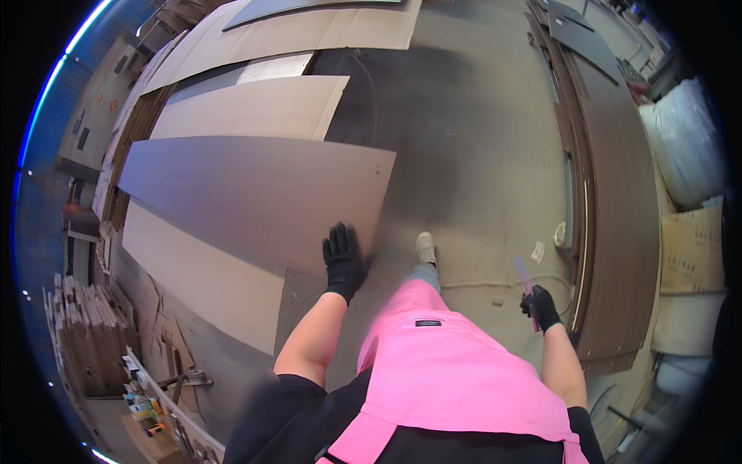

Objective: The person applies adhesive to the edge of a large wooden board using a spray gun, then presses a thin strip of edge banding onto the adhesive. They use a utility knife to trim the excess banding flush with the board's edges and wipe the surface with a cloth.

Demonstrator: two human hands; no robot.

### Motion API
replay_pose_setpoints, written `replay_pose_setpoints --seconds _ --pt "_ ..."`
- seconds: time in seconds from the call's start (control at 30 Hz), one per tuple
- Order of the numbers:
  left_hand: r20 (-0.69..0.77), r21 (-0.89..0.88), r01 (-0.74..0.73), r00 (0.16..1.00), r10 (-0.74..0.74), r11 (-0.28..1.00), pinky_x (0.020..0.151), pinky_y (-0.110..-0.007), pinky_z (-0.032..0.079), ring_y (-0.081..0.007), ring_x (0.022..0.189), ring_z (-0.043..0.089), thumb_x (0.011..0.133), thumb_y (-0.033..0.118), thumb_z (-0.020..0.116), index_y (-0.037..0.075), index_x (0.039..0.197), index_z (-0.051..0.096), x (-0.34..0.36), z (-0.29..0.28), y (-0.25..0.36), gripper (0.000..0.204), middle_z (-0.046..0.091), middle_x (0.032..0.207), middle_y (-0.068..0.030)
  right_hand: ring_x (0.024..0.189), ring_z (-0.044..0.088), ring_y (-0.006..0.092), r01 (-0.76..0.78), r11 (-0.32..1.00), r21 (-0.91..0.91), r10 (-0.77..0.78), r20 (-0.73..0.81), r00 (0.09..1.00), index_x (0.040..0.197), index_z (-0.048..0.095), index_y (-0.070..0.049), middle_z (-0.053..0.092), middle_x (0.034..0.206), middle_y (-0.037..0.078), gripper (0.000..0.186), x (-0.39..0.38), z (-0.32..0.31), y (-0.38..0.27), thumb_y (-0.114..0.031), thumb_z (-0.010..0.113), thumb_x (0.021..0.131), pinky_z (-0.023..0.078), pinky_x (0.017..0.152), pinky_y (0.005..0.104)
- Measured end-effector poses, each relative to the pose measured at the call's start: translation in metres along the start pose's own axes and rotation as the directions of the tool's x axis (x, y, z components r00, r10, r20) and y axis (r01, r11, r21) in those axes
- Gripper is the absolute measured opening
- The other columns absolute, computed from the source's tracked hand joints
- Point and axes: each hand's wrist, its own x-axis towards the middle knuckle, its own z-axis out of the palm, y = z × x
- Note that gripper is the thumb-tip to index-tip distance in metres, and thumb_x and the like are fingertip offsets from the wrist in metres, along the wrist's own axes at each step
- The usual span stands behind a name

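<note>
My left hand (342,261), in a black glove, lies with outstretched fingers on the near right corner of a large brown panel (263,174). Its thumb side is beside the panel's edge; whether any part goes under it I cannot tell. The panel rests on a stack at the left, above a pale cardboard sheet (205,267). Out to the right, my right hand (542,308), also black-gloved, is closed around a slim pinkish, see-through strip (524,272). That strip is blurred, and its exact kind does not show.
Another cardboard sheet (255,108) lies beyond the panel. At the right runs a long stack of dark brown boards (618,232), with a plastic-wrapped roll (686,139) past it. A cord (487,283) crosses the floor. Cardboard pieces (89,340) stand at the lower left.
</note>
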Motion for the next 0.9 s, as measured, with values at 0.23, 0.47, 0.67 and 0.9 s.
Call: replay_pose_setpoints --seconds 0.23,0.47,0.67,0.9 --pt "-0.086 -0.107 -0.081 0.994 0.072 0.991 0.114 -0.051 0.007 -0.0338 0.142 0.017 0.086 0.057 0.050 0.003 0.144 0.028 0.140 -0.004 0.017 0.082 0.024 0.151 -0.0206 0.051 0.061 0.0196 -0.171 0.958 -0.232 0.187 0.048 0.981 0.081 0.057 -0.001 0.062 0.062 0.012 0.007 0.054 -0.042 -0.062 -0.007 0.060 0.078 0.048 0.046 0.0325" --pt "-0.145 -0.210 0.018 0.988 -0.049 0.977 0.113 -0.050 0.015 -0.0311 0.137 0.029 0.087 0.051 0.050 0.005 0.136 0.042 0.236 -0.006 0.023 0.067 0.035 0.145 -0.0167 0.050 0.060 0.0187 -0.268 0.950 -0.157 0.271 -0.004 0.963 0.083 0.055 -0.001 0.060 0.063 0.010 0.006 0.146 -0.098 -0.135 -0.002 0.056 0.077 0.045 0.043 0.0317" --pt "0.050 -0.139 0.129 0.991 -0.123 0.982 0.106 -0.049 0.024 -0.0290 0.119 0.042 0.083 0.034 0.051 0.012 0.104 0.060 0.273 -0.008 0.024 0.032 0.053 0.115 -0.0101 0.050 0.060 0.0178 -0.016 0.920 -0.392 0.107 0.211 0.972 0.083 0.055 -0.001 0.061 0.064 0.010 0.012 0.266 -0.086 -0.236 -0.006 0.059 0.073 0.046 0.045 0.0310" --pt "-0.151 -0.029 0.210 0.965 -0.212 0.977 0.096 -0.050 0.037 -0.0293 0.106 0.051 0.079 0.020 0.055 0.011 0.092 0.061 0.260 -0.021 0.064 0.018 0.057 0.103 -0.0109 0.051 0.060 0.0178 0.245 0.844 -0.476 0.011 0.473 0.881 0.084 0.054 -0.002 0.061 0.065 0.010 0.012 0.445 -0.075 -0.359 -0.006 0.060 0.075 0.046 0.045 0.0311"
